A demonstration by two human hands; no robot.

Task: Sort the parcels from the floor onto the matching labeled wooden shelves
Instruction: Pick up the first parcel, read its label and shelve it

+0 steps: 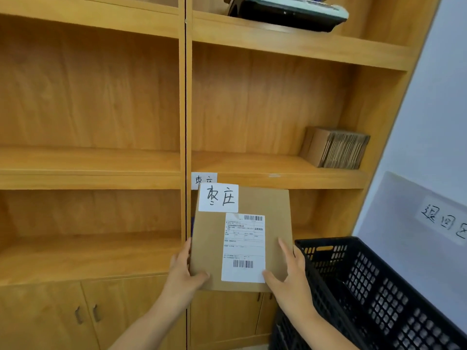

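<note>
Brown cardboard parcel (275, 223) held upright in front of the shelf (278, 170), long axis vertical, labelled face toward the camera. Left hand (183, 271) grips its lower left edge, right hand (290, 271) its lower right. Black crate (379, 286) just right.

Wooden shelves (252, 170) w/ cardboard stack (336, 147) on right.
</note>
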